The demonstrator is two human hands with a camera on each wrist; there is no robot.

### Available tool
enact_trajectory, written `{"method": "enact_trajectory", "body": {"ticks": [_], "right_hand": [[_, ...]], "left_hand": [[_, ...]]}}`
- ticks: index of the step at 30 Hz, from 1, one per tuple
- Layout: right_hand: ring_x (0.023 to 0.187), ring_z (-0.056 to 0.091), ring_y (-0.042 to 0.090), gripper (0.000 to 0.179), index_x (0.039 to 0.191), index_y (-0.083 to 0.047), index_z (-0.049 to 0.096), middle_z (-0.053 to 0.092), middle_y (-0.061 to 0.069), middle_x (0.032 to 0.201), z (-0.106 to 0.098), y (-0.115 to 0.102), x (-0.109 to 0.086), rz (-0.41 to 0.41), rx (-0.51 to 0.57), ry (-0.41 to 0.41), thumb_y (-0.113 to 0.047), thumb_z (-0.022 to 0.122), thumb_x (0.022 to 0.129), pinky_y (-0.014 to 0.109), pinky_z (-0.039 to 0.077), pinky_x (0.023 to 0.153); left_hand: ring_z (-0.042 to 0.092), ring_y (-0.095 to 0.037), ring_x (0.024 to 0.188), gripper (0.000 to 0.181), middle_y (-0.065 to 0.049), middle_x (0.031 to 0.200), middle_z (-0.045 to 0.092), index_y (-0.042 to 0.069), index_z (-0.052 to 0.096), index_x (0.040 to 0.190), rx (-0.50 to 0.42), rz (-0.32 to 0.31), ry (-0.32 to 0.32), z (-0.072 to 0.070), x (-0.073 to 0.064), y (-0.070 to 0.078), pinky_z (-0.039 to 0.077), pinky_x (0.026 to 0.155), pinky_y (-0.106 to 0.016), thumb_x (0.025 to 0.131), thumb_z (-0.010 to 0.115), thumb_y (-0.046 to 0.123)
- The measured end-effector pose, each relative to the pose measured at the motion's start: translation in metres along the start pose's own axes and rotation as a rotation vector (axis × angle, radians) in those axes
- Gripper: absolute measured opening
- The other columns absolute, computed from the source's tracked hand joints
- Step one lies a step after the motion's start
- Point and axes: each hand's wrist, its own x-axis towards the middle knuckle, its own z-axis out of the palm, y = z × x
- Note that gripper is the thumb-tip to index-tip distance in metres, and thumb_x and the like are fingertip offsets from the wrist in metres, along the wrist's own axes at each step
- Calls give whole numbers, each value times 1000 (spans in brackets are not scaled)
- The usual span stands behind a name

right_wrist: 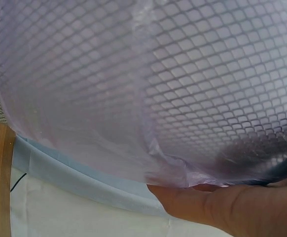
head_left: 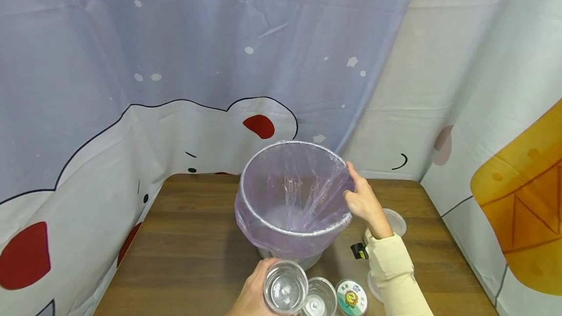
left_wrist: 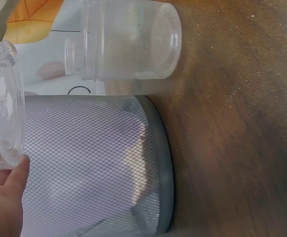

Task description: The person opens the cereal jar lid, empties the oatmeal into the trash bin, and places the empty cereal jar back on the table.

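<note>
A mesh wastebasket [left_wrist: 89, 158] stands on the table, lined with a thin purple plastic bag [head_left: 272, 235] folded over its rim. My right hand [head_left: 366, 204] grips the basket's right rim through the bag. In the right wrist view, fingers [right_wrist: 202, 205] lie against the bag's edge. In front of the basket, my left hand [head_left: 254, 291] holds a clear plastic jar [head_left: 285, 287] by its side, its round opening or base facing the head camera. The left wrist view shows only part of this jar [left_wrist: 5, 108] at the left edge, with the fingers beside it.
Right of the held jar stand another clear jar [head_left: 320, 299] and a round lid with a printed label [head_left: 351, 299]. A clear lid [head_left: 395, 222] and a small black item [head_left: 359, 251] lie near the right forearm. A printed curtain [head_left: 197, 52] hangs behind the wooden table [head_left: 189, 238].
</note>
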Motion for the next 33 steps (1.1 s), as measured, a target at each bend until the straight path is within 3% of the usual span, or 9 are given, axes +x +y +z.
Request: {"method": "enact_trajectory", "body": {"ticks": [8, 16, 24, 33], "right_hand": [[136, 14, 37, 78, 144, 5, 11, 14, 24, 148, 0, 1, 0, -11, -2, 14, 8, 44, 73, 47, 10, 111], [136, 13, 37, 78, 143, 5, 11, 13, 23, 148, -1, 1, 0, -7, -2, 17, 8, 44, 73, 46, 10, 112], [137, 12, 35, 79, 144, 4, 10, 13, 23, 149, 0, 1, 0, 6, 6, 12, 8, 44, 73, 46, 10, 112], [137, 12, 35, 79, 144, 3, 10, 12, 22, 149, 0, 0, 0, 5, 19, 9, 7, 44, 73, 46, 10, 112]], "left_hand": [[58, -16, 100, 97, 1, 117, 53, 7, 43, 128, -28, -54, -22, 1, -4, -5, 49, 86, -29, 49, 87, 45], [60, -27, 96, 96, -10, 113, 56, 3, 43, 126, -84, -81, -31, -6, 1, 9, 51, 82, -37, 49, 89, 36], [58, -14, 99, 99, 5, 115, 53, 18, 42, 130, 10, -171, -48, 10, -23, -25, 50, 83, -32, 47, 86, 51], [56, -13, 102, 98, 5, 118, 52, 10, 44, 129, 8, -182, -84, 16, -36, -42, 50, 84, -35, 50, 85, 50]]}}
